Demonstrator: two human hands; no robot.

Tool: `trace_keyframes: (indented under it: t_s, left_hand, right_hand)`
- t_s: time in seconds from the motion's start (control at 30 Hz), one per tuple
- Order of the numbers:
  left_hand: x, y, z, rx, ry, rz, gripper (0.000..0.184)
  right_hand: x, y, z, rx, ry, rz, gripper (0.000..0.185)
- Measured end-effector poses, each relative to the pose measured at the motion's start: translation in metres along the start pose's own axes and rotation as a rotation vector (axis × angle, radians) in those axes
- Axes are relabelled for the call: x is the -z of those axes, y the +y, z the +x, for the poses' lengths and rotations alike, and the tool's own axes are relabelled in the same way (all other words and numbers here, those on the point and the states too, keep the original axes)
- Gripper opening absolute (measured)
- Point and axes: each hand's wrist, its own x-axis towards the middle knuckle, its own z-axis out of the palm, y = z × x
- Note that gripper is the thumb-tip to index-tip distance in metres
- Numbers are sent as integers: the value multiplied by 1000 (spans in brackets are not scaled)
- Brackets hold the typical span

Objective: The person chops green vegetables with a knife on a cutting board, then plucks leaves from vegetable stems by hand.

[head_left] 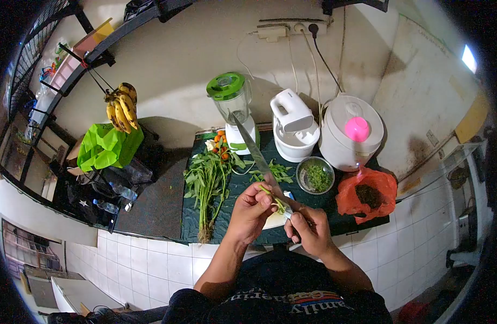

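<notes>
My left hand (pixel 252 211) is closed on a thin green stem (pixel 279 205), held up in front of my chest. In my right hand (pixel 309 229) is the handle of a long knife (pixel 254 148); its blade points up and away to the left, crossing close to the stem. Beneath both hands a pale board (pixel 274 221) shows in part. Left of my hands lies a bundle of leafy greens (pixel 208 183) with its roots toward me. Loose green leaves (pixel 275 171) lie beyond my hands. Chopped greens (pixel 317 176) fill part of a metal bowl (pixel 299 178) to the right.
Along the wall stand a green-lidded blender (pixel 225 87), a white mixer (pixel 293 112) on its bowl, and a white rice cooker (pixel 340 146). A red plastic bag (pixel 386 202) sits at the right. Bananas (pixel 121 110) hang at the left above a green bag (pixel 102 148).
</notes>
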Motion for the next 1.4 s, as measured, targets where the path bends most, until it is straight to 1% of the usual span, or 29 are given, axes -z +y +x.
trace_keyframes:
  t_s: [0.27,0.3,0.37,0.5,0.7,0.77,0.87,0.97,1.2,1.27,1.4]
  left_hand:
    - [1,1,-6,-14,-23,-83,16]
    - [0,3,-7,-15,-22,-83,16]
    - [-2,5,-10,11,21,-48,18]
    - [1,4,-14,6,8,-64,19]
    - [9,6,-19,-59,34,-47,20]
    - [20,4,-18,-39,18,-90,16]
    - [21,3,-18,-26,17,-89,15]
    - [11,1,-19,-5,-3,-54,20]
    - [6,-8,-10,-4,-19,-28,21]
    - [5,-8,-7,12,16,-81,18]
    - [2,-7,-3,30,-22,-108,18]
  right_hand:
    - [-7,0,-1,-24,-16,32,42]
    - [-8,1,-1,-25,-17,32,42]
    - [-10,3,-2,5,-42,-13,50]
    - [-13,7,-3,10,-50,-31,50]
    - [-19,4,-3,-3,-44,0,51]
    - [-19,3,-4,-44,-42,24,51]
    - [-19,4,-7,-63,-50,34,51]
    - [-16,6,-9,-27,-53,0,51]
    - [-7,3,-13,-27,-17,5,50]
    - [-4,5,-13,-52,-4,26,49]
    - [-2,1,-12,-22,-6,28,49]
